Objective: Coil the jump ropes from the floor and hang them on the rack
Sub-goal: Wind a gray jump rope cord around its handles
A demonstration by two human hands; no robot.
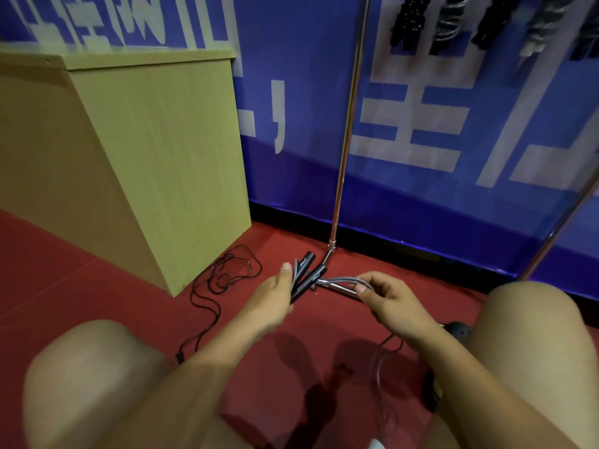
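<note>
A: We're crouched near the rack (340, 176), with our left hand (275, 296) curled round the two black handles (306, 277) and some loops of the grey rope (343, 281).

B: And our right hand (389, 303) pinches the far end of those loops between thumb and fingers, holding them taut just above the red floor (291, 335).

A: If we ease that pinch, we think the stiff loops could spring open and undo the coil.

B: The black rope (223, 280) lies loose on the floor beside the wooden box (146, 157), not yet coiled. Another cord (385, 348) trails below our right wrist, and we might snag it as we stand.

A: Coiled ropes (447, 21) already hang on the rack above.
</note>
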